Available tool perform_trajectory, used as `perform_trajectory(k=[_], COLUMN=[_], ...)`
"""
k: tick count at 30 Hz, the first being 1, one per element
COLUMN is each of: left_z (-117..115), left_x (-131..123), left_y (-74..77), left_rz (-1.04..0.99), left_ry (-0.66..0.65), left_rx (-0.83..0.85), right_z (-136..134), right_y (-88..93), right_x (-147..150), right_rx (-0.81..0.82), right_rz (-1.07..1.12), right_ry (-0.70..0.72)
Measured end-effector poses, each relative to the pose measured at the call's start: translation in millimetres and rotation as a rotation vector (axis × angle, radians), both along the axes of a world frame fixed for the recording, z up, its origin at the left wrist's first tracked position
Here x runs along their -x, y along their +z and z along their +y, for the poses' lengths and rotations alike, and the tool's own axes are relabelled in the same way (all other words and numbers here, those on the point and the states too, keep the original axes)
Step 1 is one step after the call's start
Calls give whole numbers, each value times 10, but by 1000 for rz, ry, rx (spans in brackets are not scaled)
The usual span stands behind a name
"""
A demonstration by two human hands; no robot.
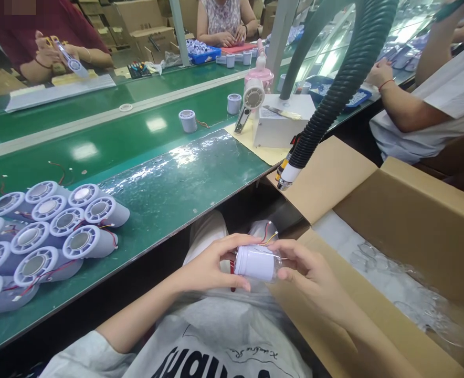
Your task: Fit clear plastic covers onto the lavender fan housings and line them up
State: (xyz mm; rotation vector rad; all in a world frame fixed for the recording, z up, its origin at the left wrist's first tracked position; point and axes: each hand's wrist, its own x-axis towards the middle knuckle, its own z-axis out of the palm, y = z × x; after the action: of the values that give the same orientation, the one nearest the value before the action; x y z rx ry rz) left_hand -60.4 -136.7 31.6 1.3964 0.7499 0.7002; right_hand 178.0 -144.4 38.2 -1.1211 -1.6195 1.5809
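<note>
1. Left hand (220, 262): curled round the left end of a pale purple cylinder (256, 263), fingers over the top, thumb on the near side; likely steadies it.
2. Right hand (308, 265): thumb and fingers pinch the clear cover (277, 266) at the cylinder's other end, probably for fingertip control.
3. Cylinder location: between both hands, above the lap, roughly on its side; two-ended hold likely stops it rolling.
4. Looks: smooth, glossy, ridged rim by left hand, see-through end by right. Thin red and yellow wires (270, 231) stick up just above the fingers, loose; can't tell where they join.
5. Left of left hand: similar cylinders (67, 223) packed close on the green table (169, 184), ringed ends showing, presumably for easy reach.
6. Right of right hand: open carton (413, 220) with clear pieces (417, 294) inside, presumably near for the same reason.
</note>
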Motion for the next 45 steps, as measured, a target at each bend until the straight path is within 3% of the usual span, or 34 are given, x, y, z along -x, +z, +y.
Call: perform_trajectory(k=[13, 27, 33, 36, 38, 40, 42, 45], left_z=[15, -23, -37, -63, -85, -105, -119, -124], left_x=[14, 34, 21, 8, 2, 0, -2, -7], left_y=[-35, -68, -29, 24, 58, 84, 95, 91], left_rz=[29, -29, -2, 53, 75, 80, 61, 17], left_ry=[-21, -22, 13, 29, 49, 77, 93, 103], left_rx=[-99, -186, -247, -190, -108, -28, 43, 126], right_z=[29, 0, -10, -30, -55, -84, -109, -118], right_y=[32, -68, -59, -85, -120, -159, -197, -234], right_x=[76, 214, 227, 220, 196, 151, 88, -6], right_rx=[249, 647, 850, 886, 808, 564, 164, -466], right_rz=[108, 197, 241, 248, 232, 203, 125, -65], right_ry=[-38, -72, -18, 31, 52, 23, -8, 70])
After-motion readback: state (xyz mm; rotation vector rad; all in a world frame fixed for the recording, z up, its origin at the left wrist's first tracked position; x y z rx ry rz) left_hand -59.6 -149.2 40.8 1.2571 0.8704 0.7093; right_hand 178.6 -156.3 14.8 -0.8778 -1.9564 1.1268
